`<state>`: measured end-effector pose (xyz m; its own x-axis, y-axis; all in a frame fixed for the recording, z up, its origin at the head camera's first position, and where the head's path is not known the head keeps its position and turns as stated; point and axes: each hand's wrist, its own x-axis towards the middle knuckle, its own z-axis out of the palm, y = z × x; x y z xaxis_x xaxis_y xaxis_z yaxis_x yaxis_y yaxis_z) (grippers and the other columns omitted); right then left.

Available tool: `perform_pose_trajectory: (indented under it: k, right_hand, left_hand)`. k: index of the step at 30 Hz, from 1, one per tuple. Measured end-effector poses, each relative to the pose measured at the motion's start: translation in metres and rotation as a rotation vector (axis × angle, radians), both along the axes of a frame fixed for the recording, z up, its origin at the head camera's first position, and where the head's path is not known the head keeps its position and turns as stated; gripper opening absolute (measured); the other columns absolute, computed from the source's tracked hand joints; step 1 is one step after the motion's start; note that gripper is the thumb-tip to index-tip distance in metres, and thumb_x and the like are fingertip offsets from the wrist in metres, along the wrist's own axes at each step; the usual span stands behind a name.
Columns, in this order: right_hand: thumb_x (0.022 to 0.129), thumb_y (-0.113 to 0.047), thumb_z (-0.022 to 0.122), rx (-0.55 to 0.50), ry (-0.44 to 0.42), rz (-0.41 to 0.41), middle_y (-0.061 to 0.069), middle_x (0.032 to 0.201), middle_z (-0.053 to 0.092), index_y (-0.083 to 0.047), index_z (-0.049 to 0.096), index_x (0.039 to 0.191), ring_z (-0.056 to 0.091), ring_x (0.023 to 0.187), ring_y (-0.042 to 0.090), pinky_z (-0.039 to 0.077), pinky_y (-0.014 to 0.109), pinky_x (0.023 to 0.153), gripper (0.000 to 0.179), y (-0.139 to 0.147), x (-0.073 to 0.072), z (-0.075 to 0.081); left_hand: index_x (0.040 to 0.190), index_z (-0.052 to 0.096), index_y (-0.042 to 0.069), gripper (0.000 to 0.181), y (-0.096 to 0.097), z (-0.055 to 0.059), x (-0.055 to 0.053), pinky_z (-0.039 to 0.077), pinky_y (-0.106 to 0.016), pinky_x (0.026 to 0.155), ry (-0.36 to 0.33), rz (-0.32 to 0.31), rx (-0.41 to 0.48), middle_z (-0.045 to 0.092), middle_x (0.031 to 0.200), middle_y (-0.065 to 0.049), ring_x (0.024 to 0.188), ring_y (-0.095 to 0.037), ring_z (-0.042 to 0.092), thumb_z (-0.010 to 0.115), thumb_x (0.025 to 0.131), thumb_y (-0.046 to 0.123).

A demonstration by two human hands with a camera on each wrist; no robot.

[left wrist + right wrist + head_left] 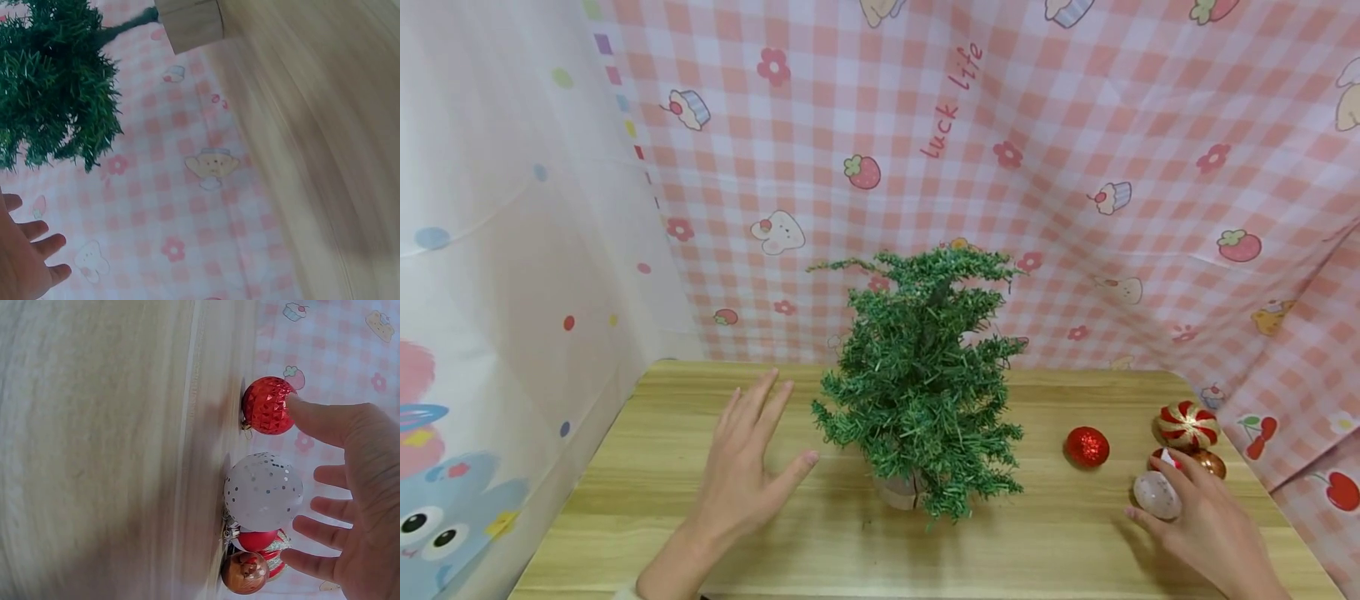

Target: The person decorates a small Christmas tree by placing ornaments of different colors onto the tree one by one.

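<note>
A small green artificial Christmas tree [925, 375] on a wooden base [897, 492] stands in the middle of the table. To its left my left hand [737, 467] holds nothing, its fingers spread; the left wrist view shows the fingers [45, 244] apart from the branches. At the right my right hand [1210, 517] reaches over a group of Christmas balls, nearest the white ball [1156, 494] with silver dots. Its fingers [322, 531] are extended, with the thumb apart from them. Whether a fingertip touches the white ball I cannot tell.
A glittery red ball [1087, 447] lies between the tree and the group. Behind the white ball are a red-and-gold striped ball [1187, 425], a copper ball [1212, 465] and a red ball [257, 540]. A pink checked cloth [820, 192] hangs behind the wooden table [647, 467].
</note>
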<state>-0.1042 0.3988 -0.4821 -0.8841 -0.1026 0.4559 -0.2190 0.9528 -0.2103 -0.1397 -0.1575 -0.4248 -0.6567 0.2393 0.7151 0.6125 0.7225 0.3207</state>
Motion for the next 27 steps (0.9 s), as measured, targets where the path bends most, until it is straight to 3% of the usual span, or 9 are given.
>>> perform_pose_trajectory:
  k: [5, 11, 20, 27]
  right_hand:
    - [0.062, -0.032, 0.099, 0.014, -0.047, -0.025, 0.033, 0.127, 0.058, 0.005, 0.067, 0.122, 0.06, 0.106, 0.056, 0.05, 0.073, 0.075, 0.078, 0.001, 0.0, -0.002]
    - [0.065, -0.035, 0.099, 0.0, -0.088, -0.04, 0.032, 0.127, 0.059, 0.005, 0.066, 0.125, 0.059, 0.109, 0.054, 0.049, 0.074, 0.076, 0.079, 0.002, 0.0, -0.003]
    - [0.065, -0.022, 0.098, -0.019, -0.08, -0.02, 0.032, 0.12, 0.062, 0.006, 0.066, 0.122, 0.062, 0.102, 0.054, 0.05, 0.071, 0.076, 0.071, 0.007, 0.002, -0.004]
    - [0.07, -0.017, 0.095, -0.03, -0.127, -0.035, 0.033, 0.118, 0.064, 0.004, 0.065, 0.122, 0.065, 0.096, 0.056, 0.051, 0.07, 0.071, 0.064, 0.012, 0.003, -0.002]
  left_hand:
    - [0.148, 0.054, -0.001, 0.077, 0.009, 0.003, 0.001, 0.017, -0.041, 0.128, 0.09, -0.089, 0.075, 0.05, 0.156, -0.019, 0.137, -0.042, 0.05, 0.051, 0.103, 0.062]
    - [0.135, 0.065, -0.004, 0.066, 0.021, 0.007, 0.001, 0.03, -0.04, 0.124, 0.22, -0.173, 0.135, 0.066, 0.133, -0.019, 0.122, -0.037, 0.061, 0.062, 0.102, 0.053]
    - [0.122, 0.07, -0.008, 0.045, 0.037, 0.009, 0.001, 0.043, -0.028, 0.113, 0.338, -0.306, 0.197, 0.071, 0.119, -0.021, 0.107, -0.034, 0.066, 0.067, 0.104, 0.033]
    - [0.11, 0.074, -0.009, 0.032, 0.045, 0.01, -0.001, 0.049, -0.024, 0.106, 0.393, -0.327, 0.233, 0.074, 0.11, -0.022, 0.096, -0.036, 0.069, 0.066, 0.105, 0.022]
